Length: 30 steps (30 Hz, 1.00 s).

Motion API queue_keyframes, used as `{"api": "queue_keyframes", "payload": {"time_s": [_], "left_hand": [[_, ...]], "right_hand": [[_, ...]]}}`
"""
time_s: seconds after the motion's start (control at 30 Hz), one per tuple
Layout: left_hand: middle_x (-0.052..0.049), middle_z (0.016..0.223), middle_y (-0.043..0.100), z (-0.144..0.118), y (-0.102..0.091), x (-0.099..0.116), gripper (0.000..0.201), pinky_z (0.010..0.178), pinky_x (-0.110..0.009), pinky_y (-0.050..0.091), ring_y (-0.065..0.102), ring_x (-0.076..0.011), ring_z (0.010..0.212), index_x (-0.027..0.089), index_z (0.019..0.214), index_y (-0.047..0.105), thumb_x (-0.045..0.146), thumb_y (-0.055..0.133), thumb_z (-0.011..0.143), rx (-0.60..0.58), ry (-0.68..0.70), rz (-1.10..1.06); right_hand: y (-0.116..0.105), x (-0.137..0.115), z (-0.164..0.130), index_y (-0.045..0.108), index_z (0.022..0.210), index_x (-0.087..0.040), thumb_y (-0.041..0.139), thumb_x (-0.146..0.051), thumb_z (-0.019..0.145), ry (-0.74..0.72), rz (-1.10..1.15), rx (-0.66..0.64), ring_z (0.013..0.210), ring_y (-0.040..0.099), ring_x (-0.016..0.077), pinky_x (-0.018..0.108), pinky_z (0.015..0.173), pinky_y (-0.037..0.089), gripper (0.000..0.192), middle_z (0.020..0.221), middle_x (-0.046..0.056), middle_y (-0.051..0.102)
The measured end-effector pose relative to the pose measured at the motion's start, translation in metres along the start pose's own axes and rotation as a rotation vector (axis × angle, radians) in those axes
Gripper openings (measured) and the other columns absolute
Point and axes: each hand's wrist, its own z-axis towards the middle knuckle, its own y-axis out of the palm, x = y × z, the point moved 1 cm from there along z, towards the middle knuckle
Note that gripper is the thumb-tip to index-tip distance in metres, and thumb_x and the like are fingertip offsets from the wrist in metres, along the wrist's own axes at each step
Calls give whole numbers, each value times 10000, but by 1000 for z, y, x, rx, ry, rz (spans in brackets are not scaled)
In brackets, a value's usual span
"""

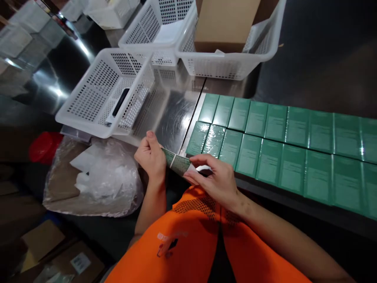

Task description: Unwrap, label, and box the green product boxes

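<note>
Both of my hands hold one small green box (177,162) close to my body, just off the table's near edge. My left hand (150,156) grips its left end, thumb up. My right hand (216,179) pinches its right end, where clear wrap glints under the fingers. Right of my hands, several identical green wrapped boxes (282,147) lie flat in two long rows on the metal table (172,108).
A white perforated basket (107,92) with a dark object inside stands at the left. Two more white baskets (165,31) sit behind, one holding a cardboard box (225,23). A clear plastic bag of wrappings (97,179) rests at lower left, beside a red object (44,147).
</note>
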Motion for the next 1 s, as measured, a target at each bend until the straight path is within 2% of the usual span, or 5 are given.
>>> {"api": "queue_keyframes", "payload": {"time_s": [0.23, 0.47, 0.67, 0.87, 1.0], "left_hand": [[22, 520, 487, -5, 0, 1, 517, 559, -261, 385, 471, -132, 531, 224, 583, 480, 584, 389, 943, -172, -6, 70], [48, 488, 362, -7, 6, 9, 499, 565, -263, 324, 380, -121, 535, 226, 551, 400, 521, 405, 954, -112, 123, 195], [50, 493, 315, 9, 5, 0, 508, 565, -270, 294, 338, -115, 527, 220, 531, 361, 508, 416, 945, -54, 182, 295], [28, 503, 522, 6, 4, -9, 505, 521, -258, 369, 480, -133, 475, 191, 812, 676, 597, 401, 933, -607, 159, -125], [40, 499, 518, -13, 11, 1, 473, 525, -254, 392, 514, -135, 476, 191, 1002, 723, 588, 479, 921, -973, 202, -134]], "right_hand": [[-10, 6, 1, 641, 1030, -255, 656, -261, 899, 130, 33, -67, 801, 725, 188, 305, 684, 544, 133, 869, -3, 756], [-14, 3, -1, 690, 955, -289, 600, -203, 932, -407, -531, 40, 1018, 679, 254, 445, 869, 468, 127, 1100, 37, 753], [-31, -22, -18, 702, 823, -356, 549, -215, 955, -709, -295, -370, 862, 697, 149, 339, 741, 524, 247, 904, -78, 766], [-88, -30, 20, 706, 781, -266, 710, -356, 869, -123, 1, 23, 750, 638, 189, 343, 709, 507, 126, 786, 12, 709], [-101, -1, 58, 698, 741, -199, 727, -523, 777, 252, 76, -43, 653, 557, 156, 299, 618, 425, 328, 715, 16, 658]]}}
